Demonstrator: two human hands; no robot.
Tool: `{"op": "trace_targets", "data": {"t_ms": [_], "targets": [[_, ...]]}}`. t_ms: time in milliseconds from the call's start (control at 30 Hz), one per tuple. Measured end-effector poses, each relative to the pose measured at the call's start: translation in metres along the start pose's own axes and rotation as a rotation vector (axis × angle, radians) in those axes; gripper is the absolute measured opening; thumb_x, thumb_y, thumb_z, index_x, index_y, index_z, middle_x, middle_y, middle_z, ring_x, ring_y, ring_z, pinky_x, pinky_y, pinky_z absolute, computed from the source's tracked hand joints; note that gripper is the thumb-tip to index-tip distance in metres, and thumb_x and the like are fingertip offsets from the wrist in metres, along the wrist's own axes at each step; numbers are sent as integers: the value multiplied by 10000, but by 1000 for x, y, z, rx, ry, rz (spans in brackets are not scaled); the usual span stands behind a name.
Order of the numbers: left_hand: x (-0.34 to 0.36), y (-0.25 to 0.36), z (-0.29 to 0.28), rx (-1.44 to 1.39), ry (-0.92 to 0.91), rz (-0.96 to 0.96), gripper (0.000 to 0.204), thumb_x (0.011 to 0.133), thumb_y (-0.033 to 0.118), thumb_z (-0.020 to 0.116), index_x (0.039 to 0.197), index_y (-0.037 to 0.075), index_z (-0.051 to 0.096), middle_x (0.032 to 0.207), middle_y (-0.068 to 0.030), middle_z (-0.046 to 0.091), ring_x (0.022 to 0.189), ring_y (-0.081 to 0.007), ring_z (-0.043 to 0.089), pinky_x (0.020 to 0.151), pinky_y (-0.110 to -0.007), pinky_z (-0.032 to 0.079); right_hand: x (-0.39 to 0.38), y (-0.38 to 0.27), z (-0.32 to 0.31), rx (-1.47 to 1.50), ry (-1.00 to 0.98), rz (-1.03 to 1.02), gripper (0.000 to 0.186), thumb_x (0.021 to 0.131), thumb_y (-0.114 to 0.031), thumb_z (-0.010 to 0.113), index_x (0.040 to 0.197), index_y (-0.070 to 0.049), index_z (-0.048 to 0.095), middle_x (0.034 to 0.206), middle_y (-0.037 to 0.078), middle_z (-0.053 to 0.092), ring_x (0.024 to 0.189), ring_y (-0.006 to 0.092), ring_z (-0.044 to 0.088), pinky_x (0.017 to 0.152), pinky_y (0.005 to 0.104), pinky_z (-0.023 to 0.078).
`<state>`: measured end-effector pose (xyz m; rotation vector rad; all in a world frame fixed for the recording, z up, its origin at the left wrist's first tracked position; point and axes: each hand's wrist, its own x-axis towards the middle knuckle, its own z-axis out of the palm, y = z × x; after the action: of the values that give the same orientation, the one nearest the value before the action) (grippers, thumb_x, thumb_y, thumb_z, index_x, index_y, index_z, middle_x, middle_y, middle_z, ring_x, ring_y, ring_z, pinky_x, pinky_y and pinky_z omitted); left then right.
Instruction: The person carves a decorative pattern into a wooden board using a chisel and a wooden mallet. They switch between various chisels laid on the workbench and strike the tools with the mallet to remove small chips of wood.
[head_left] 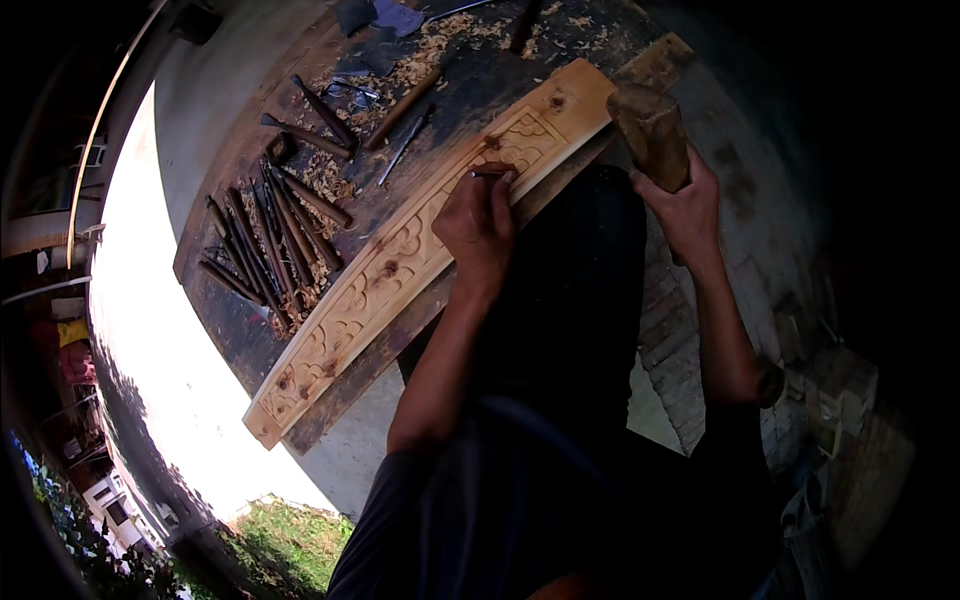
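A long pale wooden board (578,98) lies aslant on the table, its face carved with a row of curling motifs. My left hand (474,228) rests on the board's upper half, fingers closed around a carving chisel (487,174); only a short piece shows, and its cutting edge is hidden. Right of the board, my right hand (688,205) grips a thick wooden mallet (652,135) by its handle. The mallet's head is raised near the board's far end, apart from the chisel.
Several wooden-handled chisels (282,235) lie bunched on the dark worktable (235,318), left of the board. Loose tools, including a wooden handle (403,108), lie farther back among wood shavings (450,42). My dark-clothed leg (590,260) is beside the board.
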<state>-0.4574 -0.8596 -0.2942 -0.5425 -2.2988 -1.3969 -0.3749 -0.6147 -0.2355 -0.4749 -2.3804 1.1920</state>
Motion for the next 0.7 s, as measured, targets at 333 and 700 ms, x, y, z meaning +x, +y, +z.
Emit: {"op": "trace_targets", "data": {"t_ms": [333,700], "targets": [[-7,-29,7,31,113,196,139,972,81,795,1076,-5,760,731,-146,721,602,-307,698,593,-410,538,57,-90,27,-370,238,-1269,719,815,-54,854,1508,-202,733,1256,62,799,1062,244,810,856,359,667],[-15,-24,-2,154,-86,99,221,945,39,786,1147,-38,738,1026,-248,767,924,-349,776,843,-413,606,63,-69,35,-617,142,-1347,625,959,-198,731,1566,-330,665,1280,7,771,1101,185,767,888,337,608]]}}
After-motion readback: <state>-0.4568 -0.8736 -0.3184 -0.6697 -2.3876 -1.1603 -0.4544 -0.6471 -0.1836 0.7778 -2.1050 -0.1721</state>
